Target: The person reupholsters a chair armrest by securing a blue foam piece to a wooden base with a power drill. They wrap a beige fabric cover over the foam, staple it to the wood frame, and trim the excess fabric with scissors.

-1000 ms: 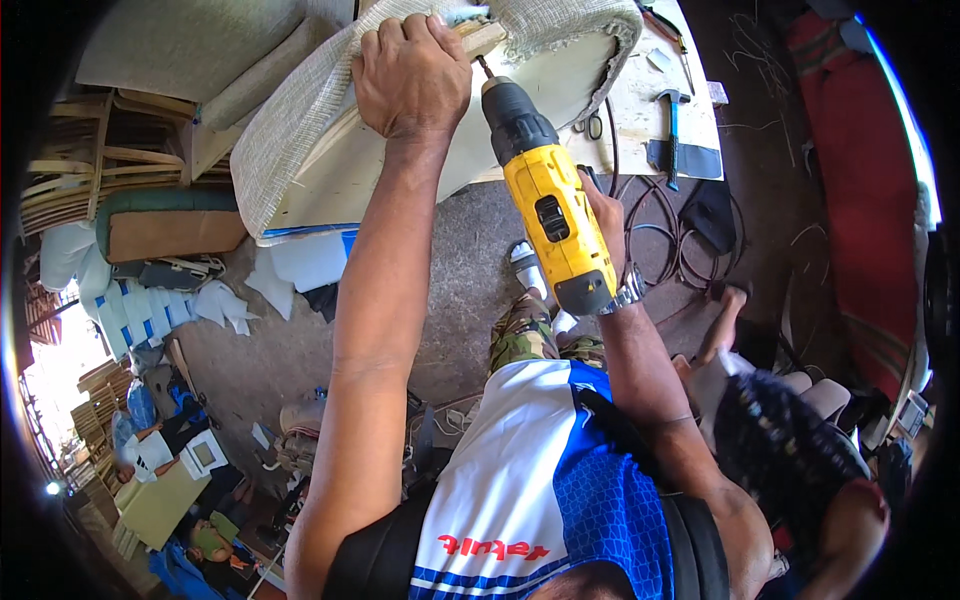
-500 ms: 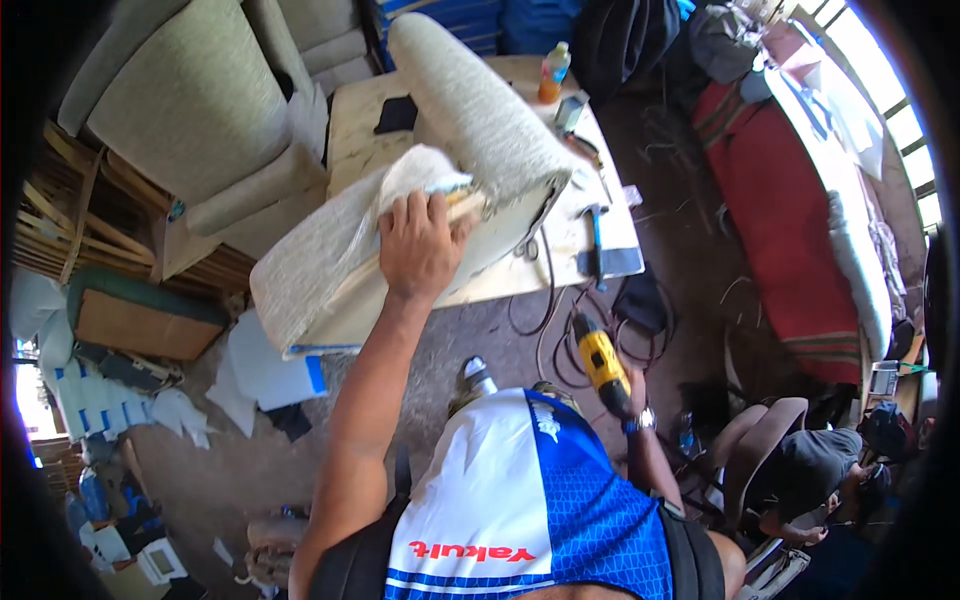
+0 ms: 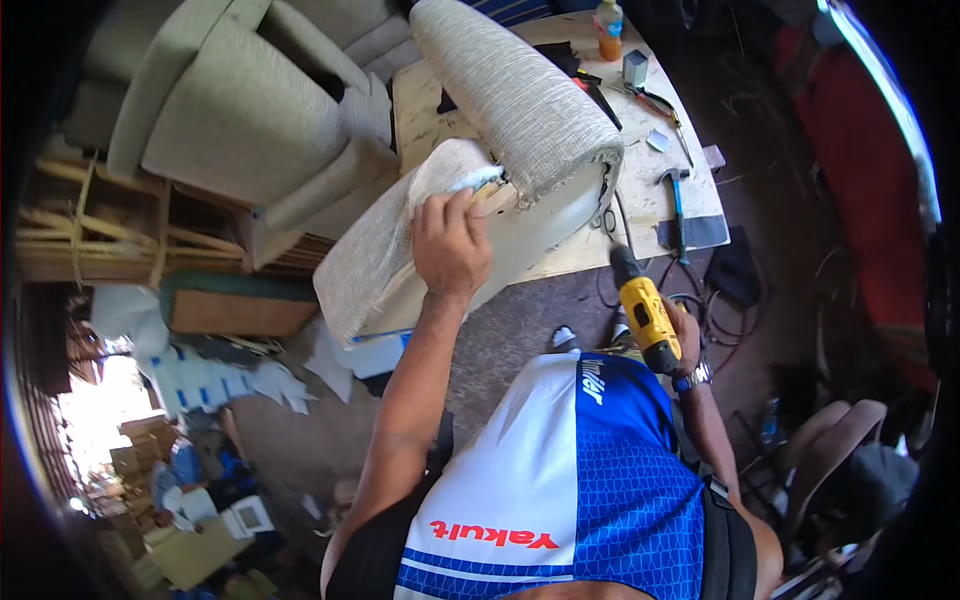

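An upholstered chair part (image 3: 545, 95) in grey-beige woven fabric lies on a wooden worktable (image 3: 655, 95). My left hand (image 3: 452, 245) is closed over its edge, where loose fabric, white padding and a bare wooden rail (image 3: 496, 196) show. What the fingertips press on is partly hidden. In my right hand (image 3: 684, 338) is a yellow and black cordless drill (image 3: 646, 310), its nose angled toward the chair part but apart from it. Beyond the nose lie scissors (image 3: 608, 222), and a blue-handled hammer (image 3: 677, 215) rests near the table's right edge.
Pliers (image 3: 652, 100), a small box (image 3: 635, 67) and a bottle of orange liquid (image 3: 608, 30) stand or lie at the table's far right. A hose (image 3: 735, 335) coils on the floor below. Upholstered seats (image 3: 240, 120) crowd the left. Another person (image 3: 870, 490) is at the lower right.
The drill has come up and nearer to the chair part in my right hand. My left hand keeps its hold on the edge. The whole view has shifted, with the scene sliding rightward.
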Motion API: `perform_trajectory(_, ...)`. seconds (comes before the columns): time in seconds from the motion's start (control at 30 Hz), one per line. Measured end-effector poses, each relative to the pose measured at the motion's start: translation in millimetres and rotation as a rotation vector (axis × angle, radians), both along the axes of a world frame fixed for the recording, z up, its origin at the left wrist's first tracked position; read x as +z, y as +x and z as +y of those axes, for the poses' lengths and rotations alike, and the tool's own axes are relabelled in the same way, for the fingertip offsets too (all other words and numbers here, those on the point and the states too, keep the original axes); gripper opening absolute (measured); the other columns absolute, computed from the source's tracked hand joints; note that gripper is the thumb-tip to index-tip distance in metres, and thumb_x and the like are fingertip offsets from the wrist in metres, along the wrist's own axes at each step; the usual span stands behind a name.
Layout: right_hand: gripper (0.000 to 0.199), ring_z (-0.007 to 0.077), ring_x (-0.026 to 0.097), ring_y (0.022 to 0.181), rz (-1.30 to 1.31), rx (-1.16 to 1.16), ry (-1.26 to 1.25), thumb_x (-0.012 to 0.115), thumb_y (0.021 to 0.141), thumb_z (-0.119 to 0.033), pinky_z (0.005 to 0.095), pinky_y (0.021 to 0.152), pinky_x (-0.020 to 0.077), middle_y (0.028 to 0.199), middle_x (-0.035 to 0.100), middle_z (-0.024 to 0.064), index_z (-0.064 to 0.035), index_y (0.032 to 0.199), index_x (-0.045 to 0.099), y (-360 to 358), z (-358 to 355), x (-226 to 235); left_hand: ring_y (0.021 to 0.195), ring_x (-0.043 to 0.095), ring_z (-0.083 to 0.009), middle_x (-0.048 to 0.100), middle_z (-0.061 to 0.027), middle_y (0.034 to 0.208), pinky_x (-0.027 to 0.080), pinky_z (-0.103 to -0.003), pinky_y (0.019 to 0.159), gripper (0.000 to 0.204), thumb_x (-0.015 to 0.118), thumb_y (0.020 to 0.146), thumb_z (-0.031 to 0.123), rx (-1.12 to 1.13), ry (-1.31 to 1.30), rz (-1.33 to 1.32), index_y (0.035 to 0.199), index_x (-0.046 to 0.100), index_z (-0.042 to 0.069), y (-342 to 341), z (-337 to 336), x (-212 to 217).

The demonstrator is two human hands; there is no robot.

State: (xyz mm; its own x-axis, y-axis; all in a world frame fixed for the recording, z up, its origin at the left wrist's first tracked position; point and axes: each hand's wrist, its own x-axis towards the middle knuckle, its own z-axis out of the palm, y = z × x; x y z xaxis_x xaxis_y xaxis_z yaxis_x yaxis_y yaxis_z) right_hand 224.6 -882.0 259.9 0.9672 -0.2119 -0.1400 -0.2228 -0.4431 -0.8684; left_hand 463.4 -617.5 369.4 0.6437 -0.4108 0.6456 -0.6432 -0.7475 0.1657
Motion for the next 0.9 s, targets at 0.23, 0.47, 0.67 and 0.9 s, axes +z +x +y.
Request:
perform_trajectory(0.23,0.048,0.0328,0.074,0.088,-0.422,0.005,0.044,0.078,0.08,-0.022,0.039,0.076,0.0584,0.097,0.074,0.0157,-0.0051,0.123,0.065,32,63,32,0.096,0.066,-0.0353,0.071,-0.0186,0.103,0.051,-0.042,0.086,0.028,0.052,0.106,0.022,-0.156,-0.137,0.032,0.113,0.068,0.0,55,-6,61)
perform_trajectory(0.47,0.05,0.0331,0.074,0.093,-0.432,-0.02,0.163,0.078,0.081,-0.02,0.0394,0.081,0.0585,0.105,0.074,0.0162,-0.0072,0.127,0.063,35,106,30,0.1,0.067,-0.0346,0.072,-0.022,0.104,0.05,-0.042,0.088,0.053,0.052,0.103,0.049,-0.066,0.055,0.599,0.115,0.069,0.0,143,-21,22)
perform_trajectory(0.67,0.051,0.033,0.074,0.092,-0.438,-0.086,0.086,0.078,0.081,-0.024,0.0399,0.081,0.0582,0.104,0.074,0.017,-0.0061,0.127,0.063,44,124,25,0.097,0.069,-0.0354,0.073,-0.023,0.102,0.051,-0.043,0.085,0.056,0.054,0.1,0.053,-0.006,0.198,0.663,0.113,0.072,0.001,128,-45,15)
perform_trajectory(0.9,0.048,0.0319,0.074,0.091,-0.467,-0.09,0.07,0.078,0.082,-0.021,0.0386,0.079,0.0586,0.1,0.075,0.0151,-0.0067,0.126,0.064,49,133,36,0.099,0.07,-0.0381,0.074,-0.0206,0.105,0.052,-0.045,0.085,0.052,0.057,0.097,0.053,0.031,0.177,0.557,0.112,0.073,0.005,128,-37,12)
